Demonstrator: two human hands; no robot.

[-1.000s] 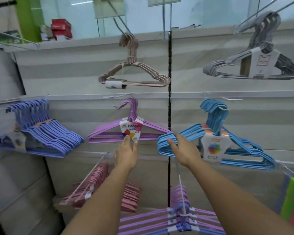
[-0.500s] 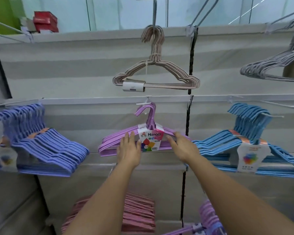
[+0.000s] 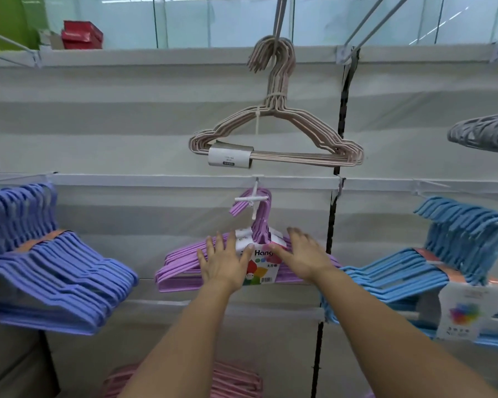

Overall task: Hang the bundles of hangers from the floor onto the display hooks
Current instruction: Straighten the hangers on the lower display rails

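middle bundle (image 3: 184, 262) hangs on display hook (image 3: 252, 199) | left hand (image 3: 223, 261) on it left of its label (image 3: 260, 267), right hand (image 3: 301, 258) right of label | above it: upper bundle (image 3: 276, 139) | left: left bundle (image 3: 52, 268) | right: right bundle (image 3: 431, 268) | below: low bundle (image 3: 236, 382)

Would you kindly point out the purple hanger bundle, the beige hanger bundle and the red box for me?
purple hanger bundle (image 3: 181, 261): head view, on its left shoulder.
beige hanger bundle (image 3: 314, 124): head view, on its right shoulder.
red box (image 3: 82, 34): head view, on its front face.
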